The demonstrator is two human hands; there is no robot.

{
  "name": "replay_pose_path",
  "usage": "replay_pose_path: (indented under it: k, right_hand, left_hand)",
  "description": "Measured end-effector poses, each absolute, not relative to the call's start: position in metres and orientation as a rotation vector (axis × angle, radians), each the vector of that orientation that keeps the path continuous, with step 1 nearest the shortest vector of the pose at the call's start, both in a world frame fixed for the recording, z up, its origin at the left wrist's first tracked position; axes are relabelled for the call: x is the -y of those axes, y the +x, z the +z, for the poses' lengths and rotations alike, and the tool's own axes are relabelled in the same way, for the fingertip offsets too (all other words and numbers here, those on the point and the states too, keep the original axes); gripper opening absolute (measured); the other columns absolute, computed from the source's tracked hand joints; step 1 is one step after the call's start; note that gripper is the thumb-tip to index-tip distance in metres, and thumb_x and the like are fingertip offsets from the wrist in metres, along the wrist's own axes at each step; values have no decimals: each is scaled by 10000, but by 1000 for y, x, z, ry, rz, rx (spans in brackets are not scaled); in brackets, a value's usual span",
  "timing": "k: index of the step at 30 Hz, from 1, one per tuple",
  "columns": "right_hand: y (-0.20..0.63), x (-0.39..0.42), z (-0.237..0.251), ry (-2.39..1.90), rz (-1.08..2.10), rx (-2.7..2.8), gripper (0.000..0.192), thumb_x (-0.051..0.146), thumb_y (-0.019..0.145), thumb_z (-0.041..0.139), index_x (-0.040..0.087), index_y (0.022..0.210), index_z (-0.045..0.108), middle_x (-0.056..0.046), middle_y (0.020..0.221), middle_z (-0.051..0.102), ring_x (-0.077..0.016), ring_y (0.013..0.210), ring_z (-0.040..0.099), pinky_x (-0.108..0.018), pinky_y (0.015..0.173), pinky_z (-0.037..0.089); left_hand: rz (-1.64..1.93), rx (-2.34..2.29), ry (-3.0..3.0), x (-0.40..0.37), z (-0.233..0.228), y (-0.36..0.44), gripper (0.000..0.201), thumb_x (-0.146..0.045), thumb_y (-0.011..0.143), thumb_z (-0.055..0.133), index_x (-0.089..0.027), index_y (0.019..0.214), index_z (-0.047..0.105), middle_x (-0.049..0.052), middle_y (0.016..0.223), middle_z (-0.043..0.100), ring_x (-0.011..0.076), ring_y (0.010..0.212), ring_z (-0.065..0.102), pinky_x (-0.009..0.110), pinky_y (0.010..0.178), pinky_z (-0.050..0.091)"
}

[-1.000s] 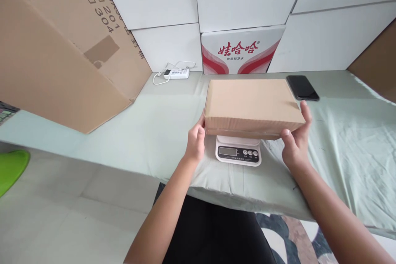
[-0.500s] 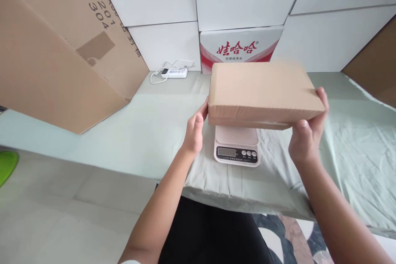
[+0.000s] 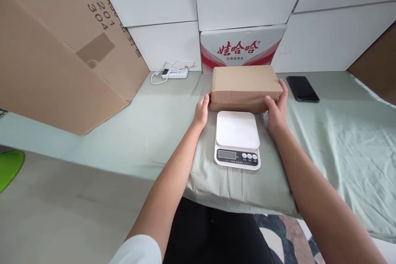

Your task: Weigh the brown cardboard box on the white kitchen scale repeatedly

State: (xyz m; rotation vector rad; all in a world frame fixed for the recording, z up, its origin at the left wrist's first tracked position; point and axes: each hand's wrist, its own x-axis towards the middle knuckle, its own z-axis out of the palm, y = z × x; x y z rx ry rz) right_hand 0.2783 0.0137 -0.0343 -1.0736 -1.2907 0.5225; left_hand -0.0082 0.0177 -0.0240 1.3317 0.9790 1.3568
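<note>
A closed brown cardboard box [image 3: 246, 86] is between my two hands, just behind the scale and in front of the printed carton. My left hand [image 3: 202, 111] presses on its left end, thumb up and the other fingers partly hidden. Around the right end my right hand [image 3: 277, 107] is wrapped, its thumb on the front face. The white digital kitchen scale [image 3: 237, 130] stands nearer to me with a bare platform; its display looks blank.
Behind the box is a white and red carton [image 3: 239, 47] against white panels. A black phone [image 3: 302, 88] lies at the right, a white power strip with its cable [image 3: 175, 73] at the back left. A large cardboard box [image 3: 62, 70] leans in at the left on the green cloth [image 3: 139, 132].
My hands have carried the box back and down, away from over the scale. The scale's platform and the phone are now uncovered.
</note>
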Motion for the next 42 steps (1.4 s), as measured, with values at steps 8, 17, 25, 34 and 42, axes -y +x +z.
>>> replay_pose_path:
  k: [8,17,25,34,42]
  right_hand:
    - [281,-11,-35,-1130,523,1288,892,625,855,737,369,1647,415,-68,1762,482,-376,1667,451,-648,1438,308]
    - [280,-15,-40,-1095,587,1242,946,655,836,730,350,1663,387,-82,1776,480,-376,1683,440,-660,1445,282]
    - [282,-10,-44,-1050,649,1238,1067,696,845,702,368,1750,242,-110,1718,568,-377,1636,528,-683,1409,343]
    - [279,-8,-38,-1085,690,1213,1003,651,807,763,338,1686,397,-76,1767,534,-358,1686,464,-625,1438,325]
    - [280,-11,-40,-1114,682,1233,1193,714,760,802,332,1756,268,-70,1882,343,-340,1770,303,-574,1489,188]
  left_hand:
    - [1318,-1014,1344,-19,-23,-8,845,-832,1037,400,-200,1527,671,120,1688,647,332,1673,501,461,1352,453]
    - [1298,-1043,1365,-16,-21,-8,818,-809,1047,402,-212,1530,682,96,1683,656,313,1662,518,438,1355,443]
    - [1345,-1077,1285,-21,-29,-11,870,-837,1018,442,-203,1582,636,122,1764,558,304,1729,409,470,1427,324]
    - [1300,-996,1358,-16,-21,-9,856,-860,1014,429,-218,1521,683,117,1689,647,326,1682,488,489,1382,409]
    - [1302,-993,1377,-15,-20,-7,849,-871,1003,448,-213,1470,711,131,1650,679,348,1730,399,534,1421,338]
